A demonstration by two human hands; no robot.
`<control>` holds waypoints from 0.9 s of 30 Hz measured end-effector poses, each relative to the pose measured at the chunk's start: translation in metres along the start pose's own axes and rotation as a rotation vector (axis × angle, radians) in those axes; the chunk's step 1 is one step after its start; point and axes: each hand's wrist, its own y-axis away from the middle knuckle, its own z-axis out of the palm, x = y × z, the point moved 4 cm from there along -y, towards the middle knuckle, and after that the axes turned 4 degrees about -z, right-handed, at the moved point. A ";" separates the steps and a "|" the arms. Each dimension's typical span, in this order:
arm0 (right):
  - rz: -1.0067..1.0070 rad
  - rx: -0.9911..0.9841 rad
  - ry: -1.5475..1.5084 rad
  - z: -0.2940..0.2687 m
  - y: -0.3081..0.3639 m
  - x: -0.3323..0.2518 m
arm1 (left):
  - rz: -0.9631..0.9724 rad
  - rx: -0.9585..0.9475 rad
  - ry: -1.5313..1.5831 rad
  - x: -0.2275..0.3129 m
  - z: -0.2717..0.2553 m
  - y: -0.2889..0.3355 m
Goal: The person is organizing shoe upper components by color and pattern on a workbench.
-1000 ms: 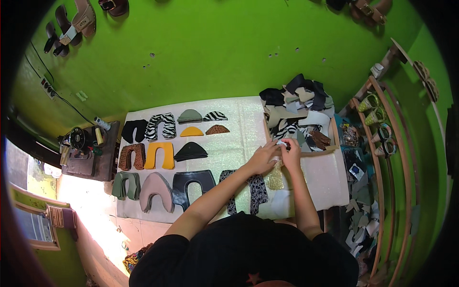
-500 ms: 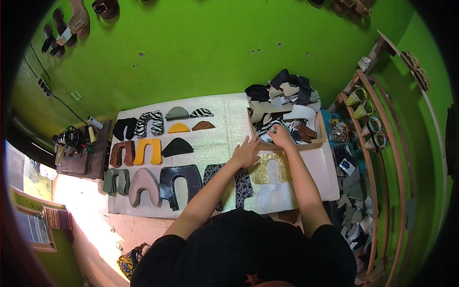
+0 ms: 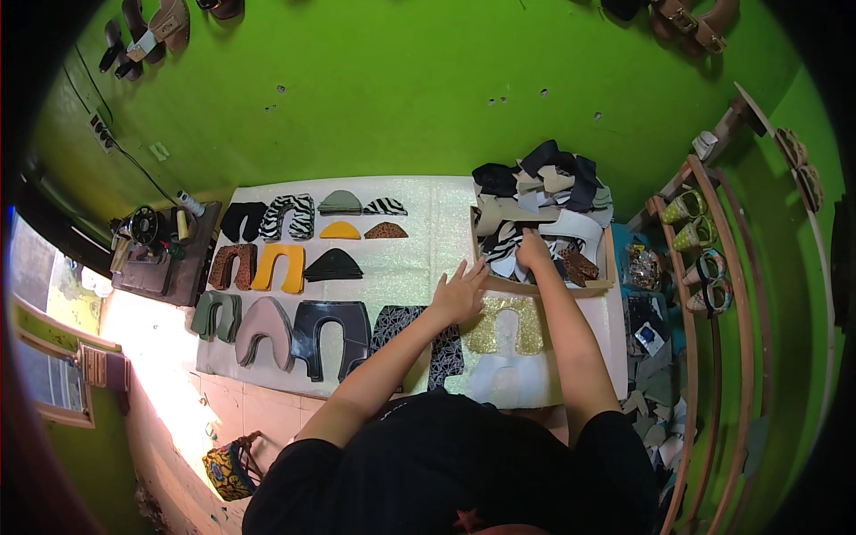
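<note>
Small blue-white packet [image 3: 648,337] right of mat, beside rack.

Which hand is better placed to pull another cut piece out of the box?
Right. The right hand is already in the box on the pile of cut pieces; the left hand rests flat outside it, beside the gold piece.

A shallow cardboard box [image 3: 606,267] heaped with cut shoe-upper pieces [image 3: 544,192] in black, cream, zebra stripe and leopard print sits at the far right corner of the white work mat [image 3: 428,232]. Just in front of it, near the mat's near right edge, lies a flat gold glitter U-shaped upper [image 3: 508,325], its two legs pointing toward the near edge
</note>
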 end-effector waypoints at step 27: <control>-0.556 -0.163 -0.259 -0.012 0.004 -0.034 | -0.013 -0.033 0.078 0.010 -0.006 0.003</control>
